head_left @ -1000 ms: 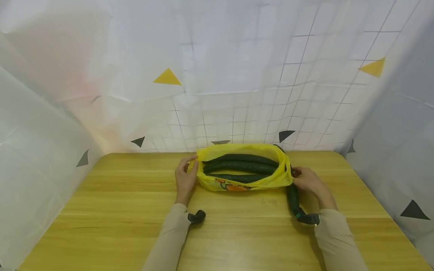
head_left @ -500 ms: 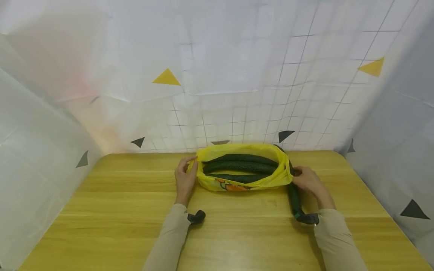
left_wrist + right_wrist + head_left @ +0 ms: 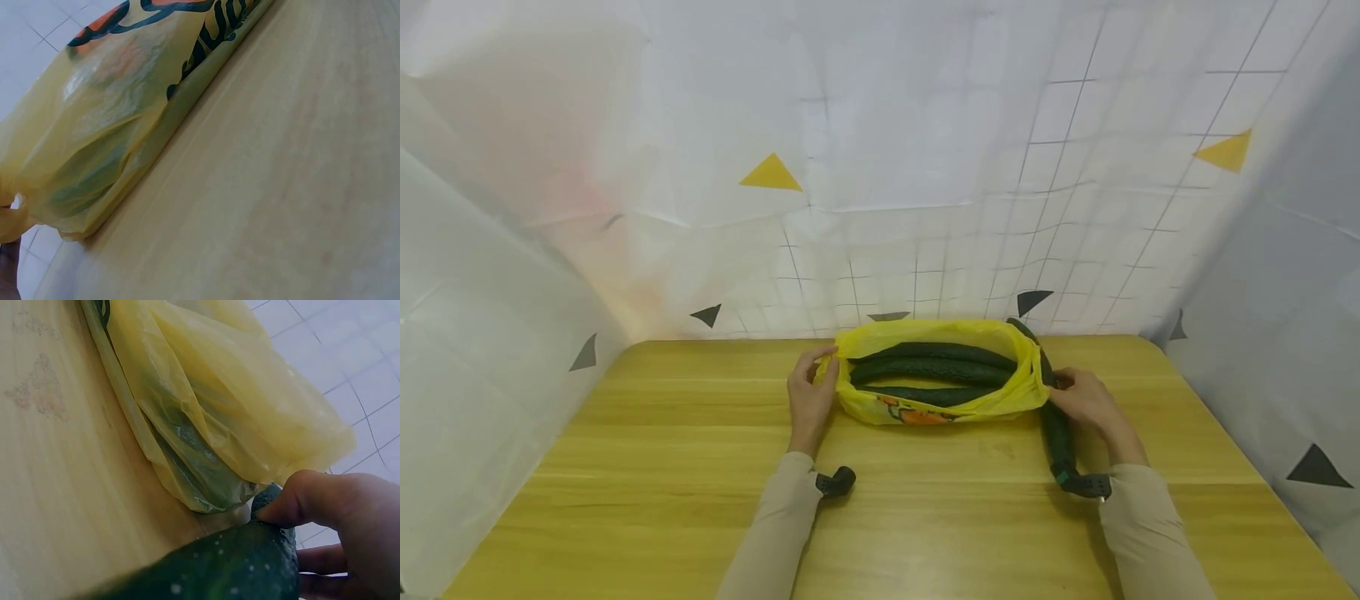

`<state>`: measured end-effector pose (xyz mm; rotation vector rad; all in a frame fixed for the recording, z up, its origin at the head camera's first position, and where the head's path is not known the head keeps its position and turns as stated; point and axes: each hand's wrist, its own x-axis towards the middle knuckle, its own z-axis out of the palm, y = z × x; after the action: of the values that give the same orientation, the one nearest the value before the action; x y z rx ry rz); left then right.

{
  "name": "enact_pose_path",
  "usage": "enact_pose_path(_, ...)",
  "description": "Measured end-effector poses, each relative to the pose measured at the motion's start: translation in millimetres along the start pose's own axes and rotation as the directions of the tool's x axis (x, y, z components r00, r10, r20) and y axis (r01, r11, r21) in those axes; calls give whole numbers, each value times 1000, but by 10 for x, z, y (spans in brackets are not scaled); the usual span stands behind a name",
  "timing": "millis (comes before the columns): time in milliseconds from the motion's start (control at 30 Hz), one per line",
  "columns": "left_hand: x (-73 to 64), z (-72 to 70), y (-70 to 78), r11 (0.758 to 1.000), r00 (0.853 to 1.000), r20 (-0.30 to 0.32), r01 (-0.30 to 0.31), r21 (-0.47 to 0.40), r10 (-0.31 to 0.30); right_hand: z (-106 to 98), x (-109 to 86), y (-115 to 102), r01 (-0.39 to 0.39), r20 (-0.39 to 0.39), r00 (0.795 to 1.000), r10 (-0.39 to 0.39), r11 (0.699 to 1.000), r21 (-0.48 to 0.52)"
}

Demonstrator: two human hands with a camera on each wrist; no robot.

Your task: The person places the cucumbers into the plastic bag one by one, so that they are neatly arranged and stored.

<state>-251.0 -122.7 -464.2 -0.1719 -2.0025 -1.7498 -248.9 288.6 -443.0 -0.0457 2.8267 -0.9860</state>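
A yellow plastic bag (image 3: 872,335) lies at the table's far side with its mouth open upward. Inside it show three dark green cucumbers (image 3: 932,369). My left hand (image 3: 808,400) pinches the bag's left edge between thumb and fingers. Beside the bag's right end, my right hand (image 3: 1086,404) grips another cucumber (image 3: 1057,437), which lies lengthwise from the back edge toward me. In the right wrist view the thumb (image 3: 294,500) presses on that cucumber's upper side, close to the bag's corner. Orange and black print marks the bag's front in the left wrist view.
The wooden table (image 3: 925,517) ends just behind the bag at a white gridded sheet (image 3: 887,250). White sheets also stand to the left and right. A black wrist camera (image 3: 837,481) juts inward from the left sleeve, another (image 3: 1086,485) from the right.
The cucumber in my right hand has shifted slightly to the right, away from the bag's end. My left hand and the bag have stayed in place.
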Motion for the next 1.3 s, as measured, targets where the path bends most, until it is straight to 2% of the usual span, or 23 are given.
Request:
enact_pose_path(267, 11, -1, 2, 999, 999, -14, -32, 3, 32, -52, -8, 9, -11, -31, 999, 11, 1000, 1)
enact_pose_path(400, 11, 1, -1, 1000, 1000, -14, -27, 0, 27, -75, -14, 9, -2, -53, 999, 2, 1000, 7)
enact_pose_path(700, 10, -6, -2, 1000, 1000, -10, -21, -2, 21, -153, -63, -66, 77, -134, 989, -68, 995, 64)
enact_pose_path(1000, 12, 1, 1, 999, 999, -12, -33, -3, 33, -237, -129, -171, 137, -253, 961, -109, 986, 96)
enact_pose_path(1167, 9, 2, 3, 1000, 1000, -7, -17, -6, 17, -281, -160, -237, 134, -321, 943, -87, 983, 129)
enact_pose_path(1300, 8, -1, -7, 1000, 1000, -1, -21, -10, 21, -303, -184, -280, 111, -380, 924, -38, 979, 171)
